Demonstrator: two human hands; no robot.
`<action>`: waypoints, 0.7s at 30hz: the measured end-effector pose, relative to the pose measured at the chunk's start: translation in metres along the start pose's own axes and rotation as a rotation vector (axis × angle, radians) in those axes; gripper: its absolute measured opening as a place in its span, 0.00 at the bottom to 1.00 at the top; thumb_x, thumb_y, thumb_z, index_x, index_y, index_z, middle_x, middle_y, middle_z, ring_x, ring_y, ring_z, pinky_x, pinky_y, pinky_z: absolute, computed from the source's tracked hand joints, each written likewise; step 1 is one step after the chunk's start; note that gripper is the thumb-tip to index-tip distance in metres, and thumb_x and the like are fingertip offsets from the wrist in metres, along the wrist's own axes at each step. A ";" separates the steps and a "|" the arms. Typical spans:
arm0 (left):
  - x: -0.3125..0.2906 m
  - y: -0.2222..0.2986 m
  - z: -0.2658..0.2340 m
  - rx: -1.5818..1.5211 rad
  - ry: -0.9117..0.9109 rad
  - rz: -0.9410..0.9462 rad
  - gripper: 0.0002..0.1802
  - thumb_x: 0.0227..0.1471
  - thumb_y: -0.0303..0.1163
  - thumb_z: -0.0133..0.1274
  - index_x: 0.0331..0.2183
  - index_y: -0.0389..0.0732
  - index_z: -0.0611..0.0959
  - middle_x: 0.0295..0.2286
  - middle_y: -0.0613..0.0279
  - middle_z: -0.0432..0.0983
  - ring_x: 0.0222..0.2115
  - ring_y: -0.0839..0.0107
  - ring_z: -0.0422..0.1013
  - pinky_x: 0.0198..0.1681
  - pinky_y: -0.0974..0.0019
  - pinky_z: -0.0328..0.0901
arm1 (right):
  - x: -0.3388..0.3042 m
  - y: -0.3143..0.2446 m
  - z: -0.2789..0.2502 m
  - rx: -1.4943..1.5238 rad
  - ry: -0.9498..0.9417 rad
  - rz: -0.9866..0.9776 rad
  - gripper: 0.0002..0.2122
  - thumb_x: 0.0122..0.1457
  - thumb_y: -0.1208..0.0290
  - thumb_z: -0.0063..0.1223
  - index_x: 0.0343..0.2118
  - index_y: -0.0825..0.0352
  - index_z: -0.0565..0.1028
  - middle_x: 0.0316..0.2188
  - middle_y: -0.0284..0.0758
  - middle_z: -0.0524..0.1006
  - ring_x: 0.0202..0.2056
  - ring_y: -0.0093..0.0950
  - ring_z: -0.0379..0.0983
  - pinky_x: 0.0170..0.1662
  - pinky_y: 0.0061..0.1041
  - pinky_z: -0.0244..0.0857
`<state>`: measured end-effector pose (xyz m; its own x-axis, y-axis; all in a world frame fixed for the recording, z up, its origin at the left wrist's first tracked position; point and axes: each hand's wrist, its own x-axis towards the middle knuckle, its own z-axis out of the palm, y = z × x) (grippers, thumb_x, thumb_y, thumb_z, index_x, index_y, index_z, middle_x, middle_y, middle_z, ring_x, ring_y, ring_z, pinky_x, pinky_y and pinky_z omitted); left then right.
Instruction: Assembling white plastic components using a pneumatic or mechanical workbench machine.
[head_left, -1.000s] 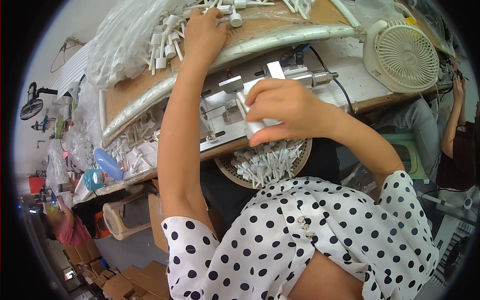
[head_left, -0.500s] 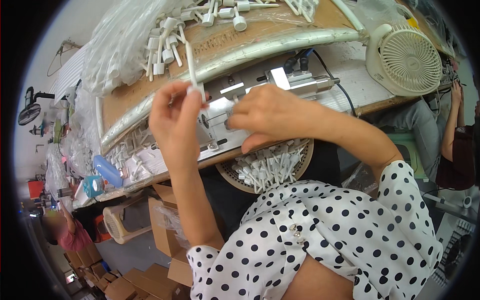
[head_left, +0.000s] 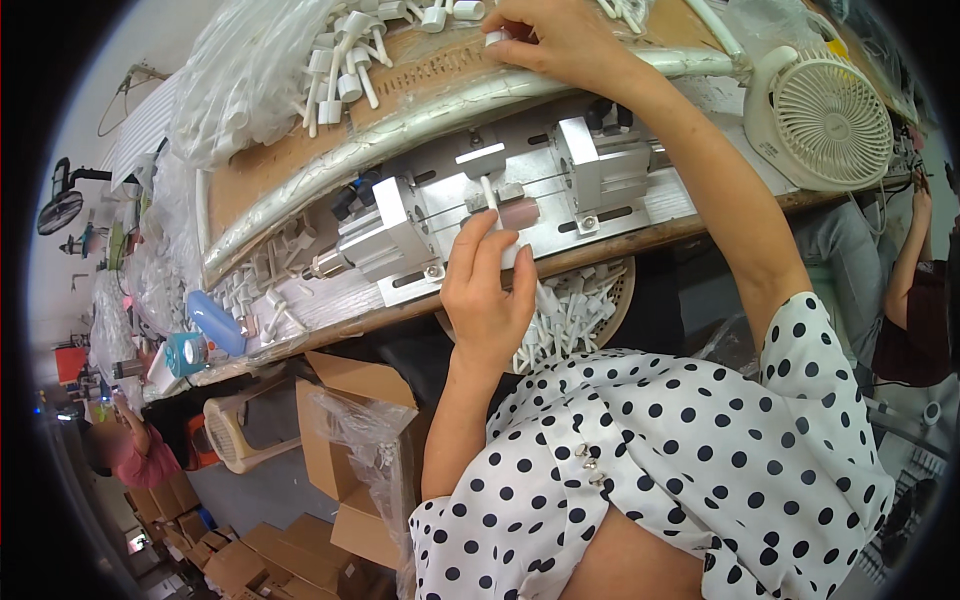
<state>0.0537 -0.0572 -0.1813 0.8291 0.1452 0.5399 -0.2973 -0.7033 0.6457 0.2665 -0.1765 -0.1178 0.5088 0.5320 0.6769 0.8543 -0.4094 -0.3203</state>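
Observation:
Between two metal cylinder blocks of a clamping fixture [head_left: 590, 170] lies a white capped stick [head_left: 488, 192], its thin end pointing at the small metal stop [head_left: 481, 158]. My left hand [head_left: 485, 305] has its fingers and thumb closed around the near end of that stick, which they partly hide. A pinkish block [head_left: 519, 213] sits beside the stick in the fixture. My right hand [head_left: 565, 42] reaches to the far board, fingers closed on another white capped stick [head_left: 496, 38], of which only the cap shows.
White capped sticks [head_left: 345, 60] lie heaped on the brown board [head_left: 420, 75] by a clear plastic bag [head_left: 230, 90]. A round basket [head_left: 622, 310] of similar sticks sits below the bench edge. A white fan [head_left: 825, 120] stands at right, an open cardboard box [head_left: 350, 420] below.
My right hand has moved from the fixture up to the far board and grips a capped stick. My left hand has brought its stick down and right into the fixture.

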 end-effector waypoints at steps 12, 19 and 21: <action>0.016 0.009 0.010 0.182 -0.065 0.073 0.09 0.40 0.21 0.53 0.30 0.33 0.75 0.37 0.48 0.70 0.37 0.54 0.70 0.38 0.62 0.65 | -0.013 -0.026 -0.029 0.379 0.054 0.201 0.08 0.46 0.69 0.54 0.29 0.67 0.76 0.25 0.38 0.75 0.27 0.26 0.71 0.32 0.22 0.64; 0.009 0.000 0.011 0.201 -0.010 0.167 0.09 0.40 0.21 0.53 0.30 0.34 0.75 0.38 0.49 0.70 0.33 0.57 0.71 0.34 0.65 0.67 | -0.043 -0.060 -0.045 0.402 0.162 0.022 0.10 0.44 0.68 0.57 0.29 0.66 0.75 0.24 0.36 0.74 0.27 0.28 0.71 0.32 0.24 0.65; 0.003 -0.002 0.010 0.043 0.021 0.042 0.10 0.39 0.20 0.54 0.30 0.34 0.76 0.38 0.52 0.70 0.31 0.68 0.71 0.31 0.71 0.66 | -0.053 -0.067 -0.046 0.368 0.090 0.009 0.09 0.43 0.70 0.58 0.28 0.66 0.75 0.22 0.34 0.73 0.25 0.29 0.70 0.32 0.25 0.64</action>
<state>0.0619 -0.0619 -0.1863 0.8057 0.1291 0.5780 -0.3112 -0.7380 0.5987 0.1772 -0.2114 -0.1013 0.5191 0.4553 0.7234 0.8393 -0.1115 -0.5321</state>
